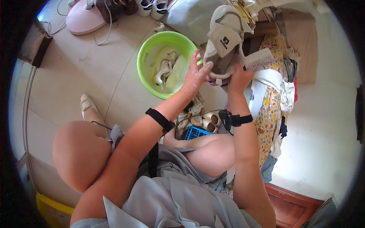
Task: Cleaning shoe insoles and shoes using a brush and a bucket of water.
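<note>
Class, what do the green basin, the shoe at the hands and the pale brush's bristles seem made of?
Green basin: likely plastic; smooth, evenly coloured wall. Shoe: perhaps fabric or synthetic leather; its matte, pale upper leaves it open. Brush bristles: perhaps plastic fibre; pale, dense, ridged.

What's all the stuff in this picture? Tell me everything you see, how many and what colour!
Basin: 1, green, on floor
Strappy thing: unclear count, whitish, inside basin
Held shoe: 1, off-white, at both hands
Brush: 1, whitish, at right hand
White shoes: 2, top edge
Round base: 1, pink, upper left
Crate: 1, blue, below basin
Patterned cloth: 1, yellowish, right
Clothes: several, mixed, far right
Floor: 1, pale, left
Wrist straps: 2, black, forearms
Left hand: 1, bare, upper middle
Right hand: 1, bare, beside brush
</note>
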Demonstrator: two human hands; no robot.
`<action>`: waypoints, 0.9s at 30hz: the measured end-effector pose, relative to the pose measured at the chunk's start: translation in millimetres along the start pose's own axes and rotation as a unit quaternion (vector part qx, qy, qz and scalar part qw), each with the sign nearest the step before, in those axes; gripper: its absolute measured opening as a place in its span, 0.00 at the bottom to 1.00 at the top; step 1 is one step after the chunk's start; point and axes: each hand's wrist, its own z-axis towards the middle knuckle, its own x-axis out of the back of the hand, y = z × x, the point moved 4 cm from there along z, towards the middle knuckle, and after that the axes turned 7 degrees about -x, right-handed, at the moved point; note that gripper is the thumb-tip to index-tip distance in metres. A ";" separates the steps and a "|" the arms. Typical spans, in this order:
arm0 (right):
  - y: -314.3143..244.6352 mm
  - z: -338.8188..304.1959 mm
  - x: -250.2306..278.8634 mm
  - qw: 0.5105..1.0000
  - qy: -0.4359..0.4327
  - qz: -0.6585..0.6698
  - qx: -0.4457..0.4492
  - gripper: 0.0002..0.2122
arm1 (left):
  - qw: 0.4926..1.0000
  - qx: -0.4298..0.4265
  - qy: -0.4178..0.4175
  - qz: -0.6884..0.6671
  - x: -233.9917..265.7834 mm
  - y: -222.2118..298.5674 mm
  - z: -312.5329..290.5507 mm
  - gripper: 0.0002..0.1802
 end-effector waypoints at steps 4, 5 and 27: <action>4.4 5.5 7.5 0.999 0.026 0.001 -0.047 0.23 | 0.897 -0.227 0.127 0.357 6.3 37.6 -13.5 0.26; 6.8 6.6 9.7 0.997 0.031 0.022 -0.068 0.22 | 0.881 -0.280 0.063 0.376 -0.6 47.0 -13.4 0.27; 20.7 -7.6 4.4 0.990 -0.051 -0.007 -0.129 0.21 | 0.877 -0.129 -0.168 0.432 -0.8 26.6 7.1 0.12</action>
